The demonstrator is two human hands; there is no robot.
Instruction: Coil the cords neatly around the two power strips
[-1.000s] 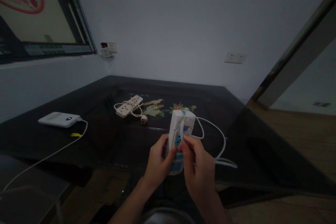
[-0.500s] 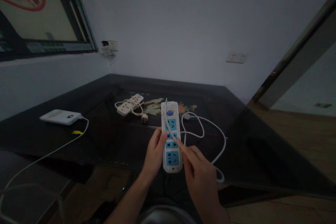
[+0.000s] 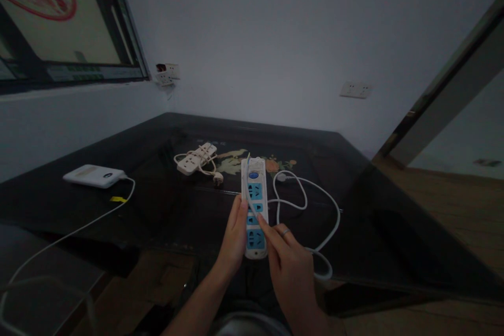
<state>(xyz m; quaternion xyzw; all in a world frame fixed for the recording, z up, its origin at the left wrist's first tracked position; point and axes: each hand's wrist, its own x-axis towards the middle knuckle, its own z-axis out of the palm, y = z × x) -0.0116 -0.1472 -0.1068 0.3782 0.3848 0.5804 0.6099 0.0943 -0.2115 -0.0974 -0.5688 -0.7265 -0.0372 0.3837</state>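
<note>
A white power strip [image 3: 254, 189] with blue sockets lies face up on the dark table [image 3: 165, 205], pointing away from me. My left hand [image 3: 234, 236] grips its left edge near the near end. My right hand [image 3: 284, 257], with a ring on one finger, pinches a thin white cord that runs across the strip's face. The strip's thicker white cable [image 3: 311, 205] loops loosely on the table to the right.
A second cream power strip [image 3: 196, 157] with its cord wrapped round it lies further back. A white power bank [image 3: 94, 176] with a cable sits at the left. Wall sockets [image 3: 355, 89] are on the back wall. A window is at upper left.
The power strip went from being held upright with its cord around it to lying flat, sockets up. The cable has spread out on the table to the right.
</note>
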